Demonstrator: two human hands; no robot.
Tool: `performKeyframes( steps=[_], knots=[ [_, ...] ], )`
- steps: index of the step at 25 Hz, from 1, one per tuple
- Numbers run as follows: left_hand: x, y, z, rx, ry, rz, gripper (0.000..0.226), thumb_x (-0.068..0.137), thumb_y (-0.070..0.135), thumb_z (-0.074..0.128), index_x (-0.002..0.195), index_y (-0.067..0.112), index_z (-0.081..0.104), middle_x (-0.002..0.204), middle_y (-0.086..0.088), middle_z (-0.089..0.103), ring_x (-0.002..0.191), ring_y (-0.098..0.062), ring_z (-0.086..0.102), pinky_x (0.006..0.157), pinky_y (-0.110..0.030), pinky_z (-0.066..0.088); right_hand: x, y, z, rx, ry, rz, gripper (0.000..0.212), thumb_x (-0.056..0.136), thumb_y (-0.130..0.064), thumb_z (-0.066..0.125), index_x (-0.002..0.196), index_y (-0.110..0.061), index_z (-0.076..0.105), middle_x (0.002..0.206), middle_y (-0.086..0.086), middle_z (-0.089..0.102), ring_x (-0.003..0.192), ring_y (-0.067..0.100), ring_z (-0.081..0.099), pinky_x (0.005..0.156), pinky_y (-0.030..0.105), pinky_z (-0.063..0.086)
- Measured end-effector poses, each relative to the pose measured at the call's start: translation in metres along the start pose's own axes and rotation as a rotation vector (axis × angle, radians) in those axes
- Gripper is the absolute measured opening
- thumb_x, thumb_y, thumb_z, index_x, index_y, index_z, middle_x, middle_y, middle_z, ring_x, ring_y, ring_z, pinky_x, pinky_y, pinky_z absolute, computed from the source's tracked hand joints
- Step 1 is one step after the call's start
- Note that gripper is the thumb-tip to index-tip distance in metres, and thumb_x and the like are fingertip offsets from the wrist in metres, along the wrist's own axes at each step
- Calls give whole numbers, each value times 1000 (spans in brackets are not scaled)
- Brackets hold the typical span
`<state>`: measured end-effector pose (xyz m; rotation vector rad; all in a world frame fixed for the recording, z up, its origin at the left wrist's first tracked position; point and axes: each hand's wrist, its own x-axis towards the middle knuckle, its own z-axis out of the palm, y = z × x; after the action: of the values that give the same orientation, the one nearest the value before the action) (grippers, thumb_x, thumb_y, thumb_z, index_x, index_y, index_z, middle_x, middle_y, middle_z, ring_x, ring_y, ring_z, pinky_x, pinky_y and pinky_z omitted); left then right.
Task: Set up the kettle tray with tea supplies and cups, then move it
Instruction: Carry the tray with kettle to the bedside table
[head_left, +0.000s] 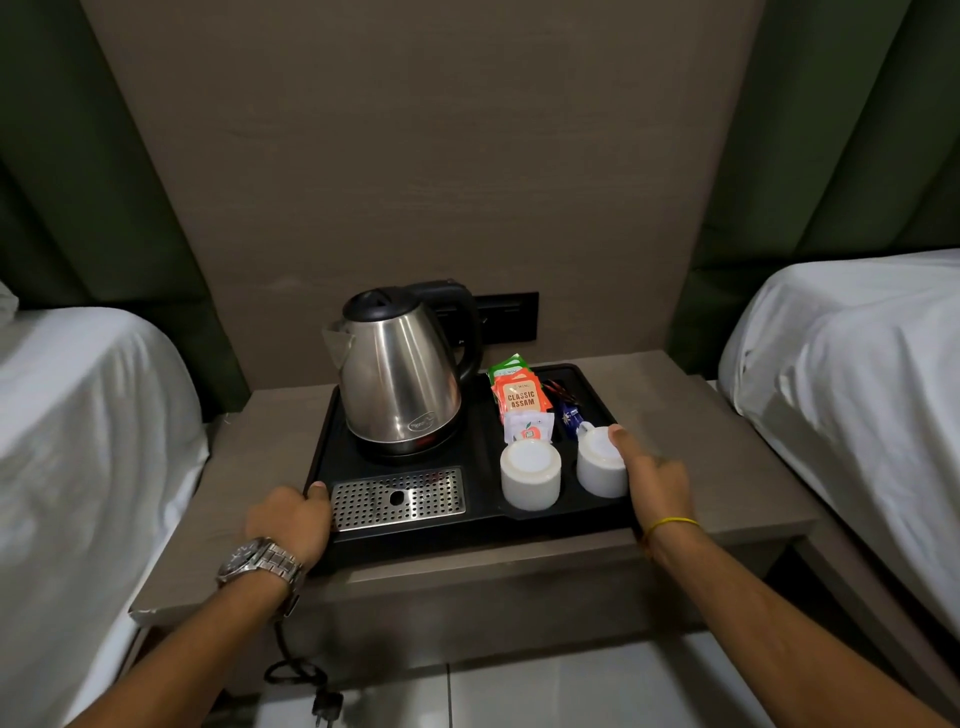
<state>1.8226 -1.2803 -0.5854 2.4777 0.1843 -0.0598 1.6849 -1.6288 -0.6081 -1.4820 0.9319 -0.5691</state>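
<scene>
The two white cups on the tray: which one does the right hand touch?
The right cup, nearest the tray's right edge; the right hand's thumb rests on it. The left cup stands untouched.

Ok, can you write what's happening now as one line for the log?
stage: tray loaded | left hand: gripping tray left edge | right hand: on right edge beside cup | kettle: upright

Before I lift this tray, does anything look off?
Mostly tidy: kettle upright, both cups upside down in their wells. One oddity: the power cord dangles off the nightstand with its plug on the floor.
</scene>
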Motion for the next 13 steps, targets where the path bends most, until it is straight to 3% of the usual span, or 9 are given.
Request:
performKeyframes(
  steps=[3,8,13],
  knots=[
    [-2,1,1,28,58,28,48,99,36,47,64,4,58,61,-11,54,58,-27,49,51,-34,28,0,5,0,-80,35,-68,56,78,-73,64,66,-19,68,87,4,72,95,34,68,91,53,57],
    [-4,-5,7,60,147,91,53,97,35,49,57,2,58,53,-10,52,51,-24,46,48,-31,25,2,12,3,-396,185,-205,61,97,-58,57,98,-2,80,112,26,67,106,45,62,100,56,49],
    [0,-8,18,52,193,181,46,96,27,50,57,4,57,55,-13,54,52,-29,48,54,-35,35,3,12,8,-558,229,-223,63,101,-59,48,116,-3,74,124,25,58,116,46,55,105,56,39]
  ],
)
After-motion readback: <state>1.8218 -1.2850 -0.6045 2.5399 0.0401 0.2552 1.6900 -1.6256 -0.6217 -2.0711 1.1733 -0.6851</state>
